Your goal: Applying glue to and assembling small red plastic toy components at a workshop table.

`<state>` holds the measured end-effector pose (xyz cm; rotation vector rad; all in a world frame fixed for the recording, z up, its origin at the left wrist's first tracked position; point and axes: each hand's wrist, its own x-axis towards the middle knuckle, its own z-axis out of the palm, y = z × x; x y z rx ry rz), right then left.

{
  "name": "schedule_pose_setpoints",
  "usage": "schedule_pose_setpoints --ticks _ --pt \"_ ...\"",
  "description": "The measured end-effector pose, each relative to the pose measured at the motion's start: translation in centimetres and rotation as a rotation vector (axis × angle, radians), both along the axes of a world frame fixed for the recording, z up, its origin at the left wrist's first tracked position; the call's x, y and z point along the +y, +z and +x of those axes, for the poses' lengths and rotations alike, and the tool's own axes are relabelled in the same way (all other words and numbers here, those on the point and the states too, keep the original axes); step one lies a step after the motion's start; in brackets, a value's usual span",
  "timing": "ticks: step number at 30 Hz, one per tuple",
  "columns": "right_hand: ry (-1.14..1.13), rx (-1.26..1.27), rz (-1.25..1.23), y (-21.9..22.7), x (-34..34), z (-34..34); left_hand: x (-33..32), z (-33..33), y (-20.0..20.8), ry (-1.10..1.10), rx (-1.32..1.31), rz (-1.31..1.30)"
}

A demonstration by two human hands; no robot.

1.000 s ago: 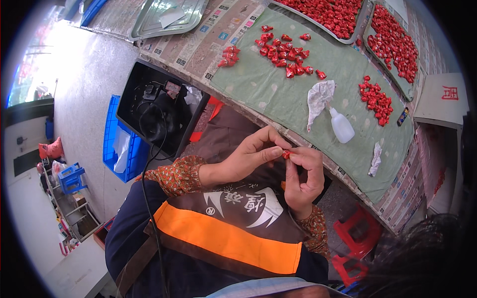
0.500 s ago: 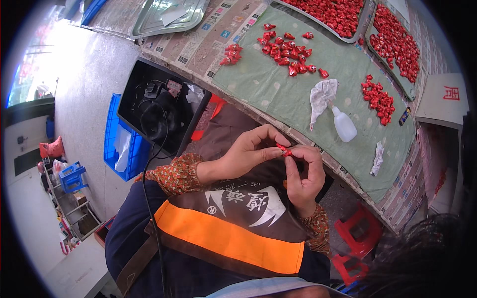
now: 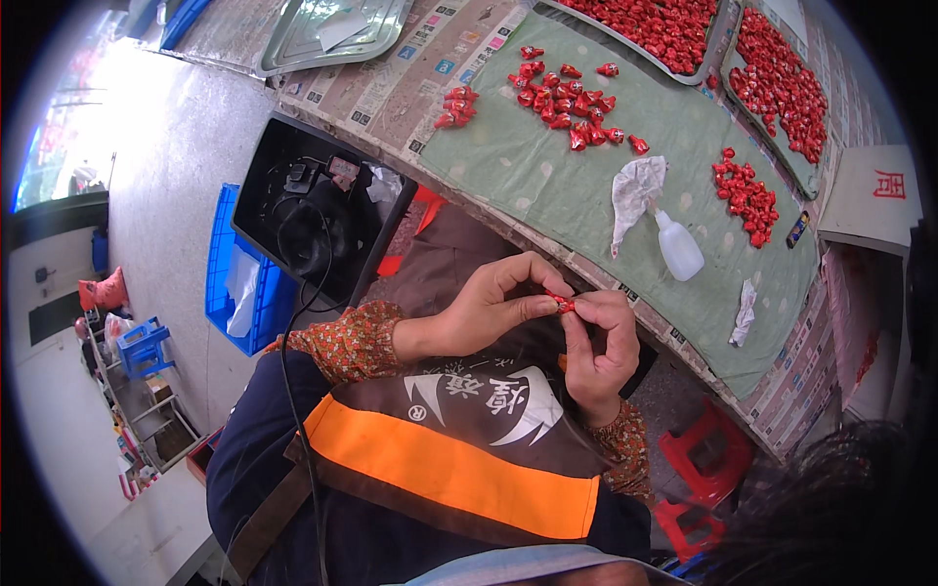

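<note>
Between the fingertips of both hands, over my lap by the table edge, is a small red glossy piece [image 3: 562, 303]. My left hand [image 3: 489, 309] pinches it with thumb and forefinger. From the other side, my right hand [image 3: 601, 344] closes thumb and fingers on it. The fingers cover most of the piece, so its exact kind cannot be made out. Similar red pieces lie on the green cloth [image 3: 508, 161] in a loose pile [image 3: 576, 103], with a small group [image 3: 456, 107] left of it and a smaller heap [image 3: 745, 200] on the right.
A crumpled white tissue [image 3: 635, 190] and a white squeeze bottle [image 3: 678, 249] lie on the cloth. Trays of red pieces [image 3: 655, 34] stand at the far side. Left of my lap are a black bin [image 3: 259, 230] holding a cable and a blue crate [image 3: 220, 293]. Red stools [image 3: 708, 454] stand below right.
Both hands stay at nearly the same spot, with a slight shift of the fingers around the red piece. The rest of the scene looks the same.
</note>
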<state>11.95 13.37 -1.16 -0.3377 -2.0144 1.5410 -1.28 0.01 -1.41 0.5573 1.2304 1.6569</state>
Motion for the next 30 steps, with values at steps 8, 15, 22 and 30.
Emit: schedule_pose_setpoints --ticks 8,15,22,30 --pt "0.015 -0.014 0.041 0.1 0.2 0.0 -0.1 0.0 -0.1 -0.001 -0.004 0.007" --pt "0.05 0.028 0.12 0.5 0.8 -0.3 0.3 -1.1 1.0 -0.06 -0.052 0.013" --pt "-0.02 -0.059 0.006 0.6 0.5 0.1 0.0 -2.0 0.2 -0.164 -0.177 0.022" --pt "-0.014 -0.038 0.041 0.5 0.4 0.0 -0.1 -1.8 0.0 -0.137 -0.115 -0.015"
